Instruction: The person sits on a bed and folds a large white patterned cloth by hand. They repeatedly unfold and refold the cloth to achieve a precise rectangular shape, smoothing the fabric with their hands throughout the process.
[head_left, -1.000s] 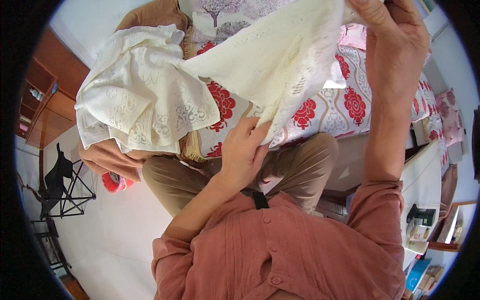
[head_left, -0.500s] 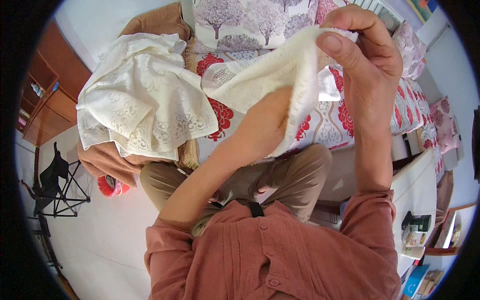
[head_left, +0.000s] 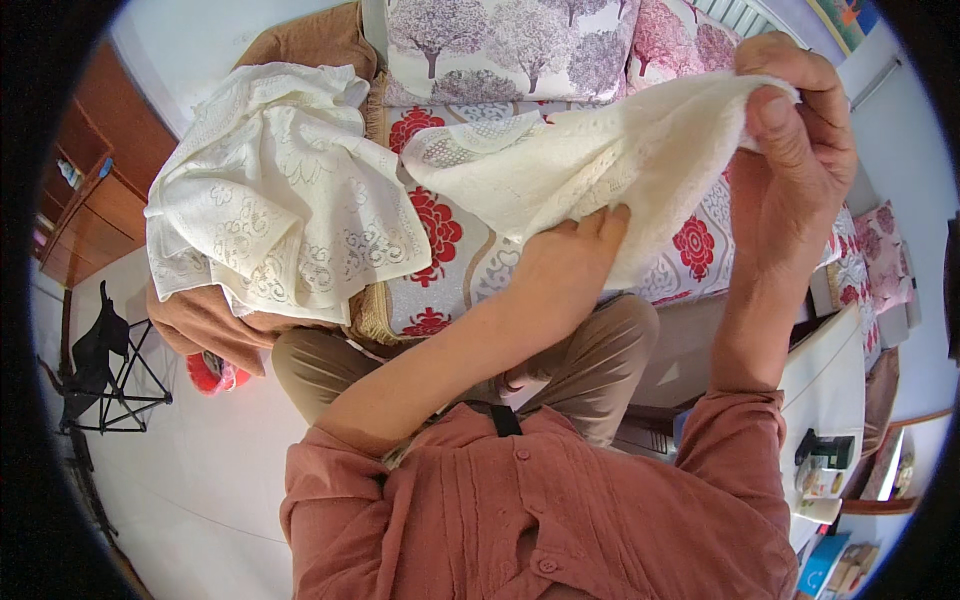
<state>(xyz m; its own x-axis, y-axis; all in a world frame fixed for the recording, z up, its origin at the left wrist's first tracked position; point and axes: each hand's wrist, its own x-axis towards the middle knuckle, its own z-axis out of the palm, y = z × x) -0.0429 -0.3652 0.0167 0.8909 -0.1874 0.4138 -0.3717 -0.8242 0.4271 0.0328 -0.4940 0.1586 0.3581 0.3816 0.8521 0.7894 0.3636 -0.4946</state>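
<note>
A sofa [head_left: 470, 270] covered in red-flowered fabric is filling the upper view, with a larger heap of cream lace cloth [head_left: 270, 200] lying crumpled on its left end. A smaller cream cloth [head_left: 590, 165], knitted or lace-textured and folded to a rough wedge, is hanging in the air over the sofa seat. The right hand [head_left: 795, 170] is pinching its upper corner between thumb and curled fingers, while the left hand [head_left: 565, 265] is pressing flat under its lower edge, fingers together, apparently not gripping.

My right hand [head_left: 790, 170] is raised, fingers pinched shut; my left hand [head_left: 565, 265] sits lower beside it, palm away, fingers extended.
</note>
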